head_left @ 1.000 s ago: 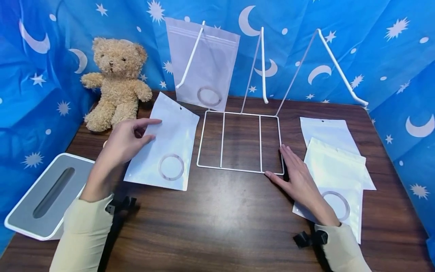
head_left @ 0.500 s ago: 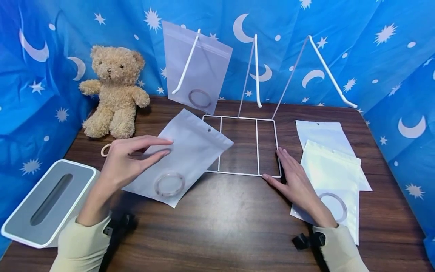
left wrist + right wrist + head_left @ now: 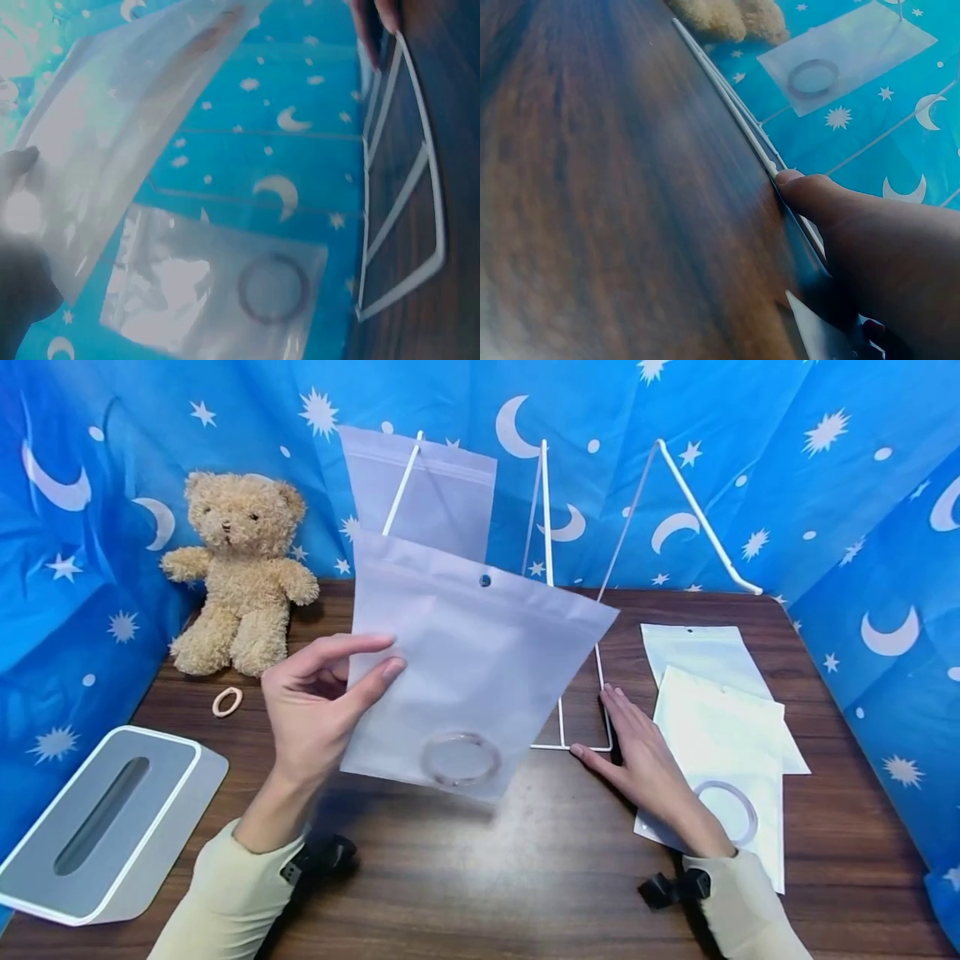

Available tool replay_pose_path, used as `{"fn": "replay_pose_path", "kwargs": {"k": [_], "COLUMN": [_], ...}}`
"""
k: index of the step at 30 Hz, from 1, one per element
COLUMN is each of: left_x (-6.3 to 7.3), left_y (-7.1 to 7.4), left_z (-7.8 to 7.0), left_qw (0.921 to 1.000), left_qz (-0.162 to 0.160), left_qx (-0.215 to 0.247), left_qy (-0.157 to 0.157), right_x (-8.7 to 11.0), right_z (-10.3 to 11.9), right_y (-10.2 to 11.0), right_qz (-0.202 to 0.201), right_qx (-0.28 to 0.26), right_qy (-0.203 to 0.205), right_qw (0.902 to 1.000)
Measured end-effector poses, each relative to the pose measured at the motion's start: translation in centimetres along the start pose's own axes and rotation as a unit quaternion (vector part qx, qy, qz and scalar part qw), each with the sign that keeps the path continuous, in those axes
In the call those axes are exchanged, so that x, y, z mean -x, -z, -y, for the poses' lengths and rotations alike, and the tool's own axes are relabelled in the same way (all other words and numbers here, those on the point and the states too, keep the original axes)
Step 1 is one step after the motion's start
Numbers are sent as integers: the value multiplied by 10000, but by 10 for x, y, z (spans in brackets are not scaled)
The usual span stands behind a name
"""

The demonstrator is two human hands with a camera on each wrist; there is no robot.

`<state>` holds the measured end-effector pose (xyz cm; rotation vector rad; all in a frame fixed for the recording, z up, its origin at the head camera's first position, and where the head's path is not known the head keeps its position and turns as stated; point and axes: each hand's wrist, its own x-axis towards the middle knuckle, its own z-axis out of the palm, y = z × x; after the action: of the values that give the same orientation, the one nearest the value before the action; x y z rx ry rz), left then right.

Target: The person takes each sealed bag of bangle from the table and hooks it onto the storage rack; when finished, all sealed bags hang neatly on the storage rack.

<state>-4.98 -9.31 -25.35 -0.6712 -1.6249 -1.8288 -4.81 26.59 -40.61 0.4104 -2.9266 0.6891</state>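
Observation:
My left hand [image 3: 318, 714] pinches the left edge of a translucent zip bag [image 3: 465, 652] between thumb and fingers, holding it off the table. The bag is tilted, with a hang hole near its top and a ring-shaped bangle showing through low down. A white wire rack [image 3: 549, 747] with three arms stands behind it, partly hidden. On the rack's left arm hangs a similar bag [image 3: 442, 485], its lower part covered in the head view. My right hand [image 3: 645, 768] rests at the base's front right corner, fingers extended along the side bar, thumb touching the front bar [image 3: 742, 124].
Two more bags overlap at the right: a nearer one [image 3: 720, 718] with a ring inside and one behind [image 3: 690, 647]. A teddy bear [image 3: 243, 572], a small pale ring [image 3: 217, 703] and a grey-topped tissue box [image 3: 161, 827] are at left. Patterned blue cloth [image 3: 600, 402] surrounds the table.
My left hand has lifted the bag from the table and carried it right, in front of the rack and the hanging bag. My right hand stays at the rack's corner.

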Motion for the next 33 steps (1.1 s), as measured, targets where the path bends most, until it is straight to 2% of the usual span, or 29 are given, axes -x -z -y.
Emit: {"fn": "replay_pose_path", "kwargs": {"k": [3,7,11,16,22,33], "left_x": [-1,1,4,3,3,-1], "left_y": [-9,-18,-25,-29,-31,-34], "left_z": [5,12,5,2,6,11], "left_qw": [10000,9995,9991,9985,9982,9979], "left_qz": [41,257,419,542,568,621], "left_qx": [25,159,76,70,49,29], "left_qy": [34,62,81,102,192,172], "right_x": [0,1,1,1,1,0], "right_z": [1,1,1,0,-1,-1], "right_y": [1,0,-1,-1,-1,1], "right_qz": [18,46,113,109,152,134], "right_qx": [-13,21,37,29,45,-17], "right_qy": [-10,0,-17,-68,-49,-27], "right_qw": [10000,10000,9999,9999,9999,9999]}}
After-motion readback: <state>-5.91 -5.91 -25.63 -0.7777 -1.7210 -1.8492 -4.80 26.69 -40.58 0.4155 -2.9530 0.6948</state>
